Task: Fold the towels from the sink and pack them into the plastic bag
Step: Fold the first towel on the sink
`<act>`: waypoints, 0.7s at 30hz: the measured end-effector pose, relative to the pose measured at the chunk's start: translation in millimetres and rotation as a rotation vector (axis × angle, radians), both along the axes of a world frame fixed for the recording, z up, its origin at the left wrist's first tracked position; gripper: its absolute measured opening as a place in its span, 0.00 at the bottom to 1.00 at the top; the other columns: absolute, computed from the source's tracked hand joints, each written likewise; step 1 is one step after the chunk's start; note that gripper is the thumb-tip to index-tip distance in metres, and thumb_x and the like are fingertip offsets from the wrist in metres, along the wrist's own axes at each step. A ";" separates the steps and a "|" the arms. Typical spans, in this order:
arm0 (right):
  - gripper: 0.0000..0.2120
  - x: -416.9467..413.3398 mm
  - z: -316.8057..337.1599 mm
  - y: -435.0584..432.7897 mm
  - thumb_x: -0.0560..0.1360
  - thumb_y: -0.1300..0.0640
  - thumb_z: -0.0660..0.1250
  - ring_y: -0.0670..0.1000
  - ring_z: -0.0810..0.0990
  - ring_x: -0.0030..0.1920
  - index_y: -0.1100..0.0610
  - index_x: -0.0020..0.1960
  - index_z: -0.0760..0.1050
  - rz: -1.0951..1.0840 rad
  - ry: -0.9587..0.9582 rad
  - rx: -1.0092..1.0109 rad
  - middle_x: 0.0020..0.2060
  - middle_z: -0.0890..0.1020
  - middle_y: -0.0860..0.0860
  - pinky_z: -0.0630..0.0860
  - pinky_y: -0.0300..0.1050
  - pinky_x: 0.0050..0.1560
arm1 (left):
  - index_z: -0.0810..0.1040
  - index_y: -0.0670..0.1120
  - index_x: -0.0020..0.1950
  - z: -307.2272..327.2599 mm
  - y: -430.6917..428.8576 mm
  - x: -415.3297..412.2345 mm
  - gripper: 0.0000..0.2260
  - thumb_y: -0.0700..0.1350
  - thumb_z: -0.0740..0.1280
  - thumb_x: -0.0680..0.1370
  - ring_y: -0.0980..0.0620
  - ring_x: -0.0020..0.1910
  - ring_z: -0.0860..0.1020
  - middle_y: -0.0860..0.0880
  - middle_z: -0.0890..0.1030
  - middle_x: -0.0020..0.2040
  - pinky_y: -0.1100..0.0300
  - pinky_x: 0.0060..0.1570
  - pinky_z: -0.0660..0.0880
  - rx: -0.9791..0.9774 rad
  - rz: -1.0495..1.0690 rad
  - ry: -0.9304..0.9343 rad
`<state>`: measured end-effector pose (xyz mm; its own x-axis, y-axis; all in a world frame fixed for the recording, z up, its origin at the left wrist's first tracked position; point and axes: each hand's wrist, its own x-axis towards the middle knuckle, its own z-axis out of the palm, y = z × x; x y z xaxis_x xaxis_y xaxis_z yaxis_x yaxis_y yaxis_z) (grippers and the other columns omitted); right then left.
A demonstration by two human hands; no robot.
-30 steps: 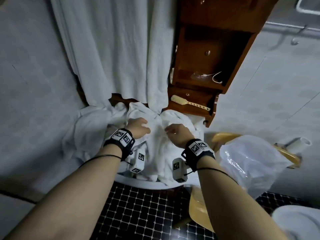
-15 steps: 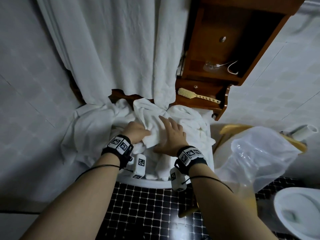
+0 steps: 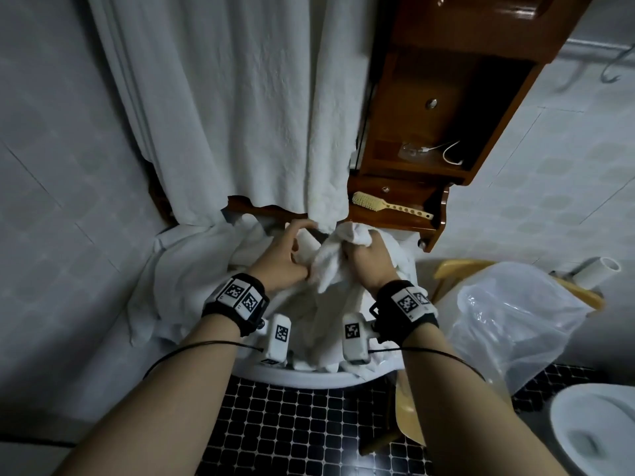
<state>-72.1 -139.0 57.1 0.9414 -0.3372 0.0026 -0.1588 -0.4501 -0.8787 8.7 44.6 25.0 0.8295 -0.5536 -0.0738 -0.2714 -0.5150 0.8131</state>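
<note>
Here, above the sink (image 3: 309, 381), the left hand (image 3: 281, 261) and right hand (image 3: 369, 264) hold a bunched white towel (image 3: 328, 269), both grips curled tight round its cloth. The clear plastic bag (image 3: 508, 321) sits to the right.

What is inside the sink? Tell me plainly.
White towels, heaped above the sink rim and spilling over its left side. The left hand and right hand each grip a bunch of them. The basin floor and anything beneath the heap are covered.
</note>
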 end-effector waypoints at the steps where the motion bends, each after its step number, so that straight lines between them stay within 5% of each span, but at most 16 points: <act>1: 0.14 -4.8 14.6 -0.6 0.77 0.53 0.63 0.49 0.79 0.37 0.64 0.46 0.79 0.003 -0.004 0.077 0.39 0.84 0.58 0.76 0.45 0.40 | 0.72 0.66 0.63 -1.2 -2.9 0.2 0.24 0.41 0.72 0.74 0.50 0.58 0.78 0.50 0.77 0.59 0.54 0.60 0.78 0.108 -0.089 -0.071; 4: 0.03 -18.8 51.2 -4.2 0.73 0.56 0.63 0.52 0.78 0.40 0.55 0.41 0.74 0.011 -0.151 0.328 0.38 0.79 0.55 0.76 0.50 0.45 | 0.73 0.57 0.51 -4.7 -15.0 -8.0 0.08 0.49 0.71 0.77 0.45 0.59 0.79 0.48 0.80 0.55 0.53 0.63 0.74 0.464 -0.188 -0.203; 7: 0.06 -34.3 71.6 -18.5 0.77 0.63 0.63 0.54 0.81 0.43 0.59 0.43 0.77 -0.137 -0.323 0.434 0.40 0.82 0.58 0.80 0.55 0.47 | 0.80 0.52 0.59 -19.4 -18.9 -16.2 0.12 0.50 0.74 0.77 0.45 0.62 0.77 0.48 0.77 0.63 0.51 0.66 0.74 0.477 -0.149 -0.141; 10: 0.07 -49.3 60.3 -48.0 0.76 0.53 0.69 0.50 0.85 0.49 0.51 0.53 0.82 -0.327 -0.344 0.196 0.46 0.86 0.49 0.83 0.55 0.53 | 0.79 0.49 0.68 -19.8 -27.4 -28.8 0.14 0.48 0.65 0.84 0.41 0.75 0.68 0.44 0.72 0.75 0.46 0.75 0.65 0.530 -0.083 -0.245; 13: 0.31 -78.2 42.0 -73.4 0.74 0.49 0.77 0.50 0.80 0.55 0.50 0.73 0.71 -0.365 -0.182 -0.043 0.57 0.81 0.47 0.76 0.44 0.55 | 0.81 0.49 0.65 -2.2 -42.0 -54.5 0.12 0.46 0.65 0.83 0.40 0.70 0.73 0.44 0.79 0.66 0.46 0.68 0.69 0.522 -0.012 -0.362; 17: 0.56 -114.3 8.0 -82.4 0.64 0.52 0.84 0.47 0.77 0.66 0.43 0.84 0.56 0.180 -0.078 -0.118 0.69 0.78 0.48 0.75 0.45 0.67 | 0.83 0.48 0.54 28.5 -74.5 -99.0 0.09 0.39 0.66 0.77 0.41 0.56 0.80 0.45 0.84 0.54 0.48 0.56 0.77 0.435 -0.084 -0.354; 19: 0.64 -129.7 -10.1 -77.0 0.59 0.51 0.86 0.49 0.76 0.70 0.41 0.84 0.52 0.361 -0.032 -0.182 0.71 0.77 0.49 0.74 0.47 0.71 | 0.82 0.50 0.47 42.2 -96.8 -123.8 0.09 0.37 0.67 0.75 0.45 0.50 0.80 0.49 0.83 0.45 0.53 0.51 0.76 0.375 -0.107 -0.323; 21: 0.62 -145.9 -22.7 -79.1 0.57 0.48 0.87 0.48 0.77 0.67 0.42 0.83 0.56 0.279 -0.039 -0.098 0.69 0.78 0.48 0.74 0.45 0.69 | 0.82 0.51 0.42 48.9 -113.4 -147.4 0.07 0.39 0.70 0.74 0.50 0.45 0.79 0.55 0.80 0.39 0.62 0.45 0.74 0.339 -0.087 -0.332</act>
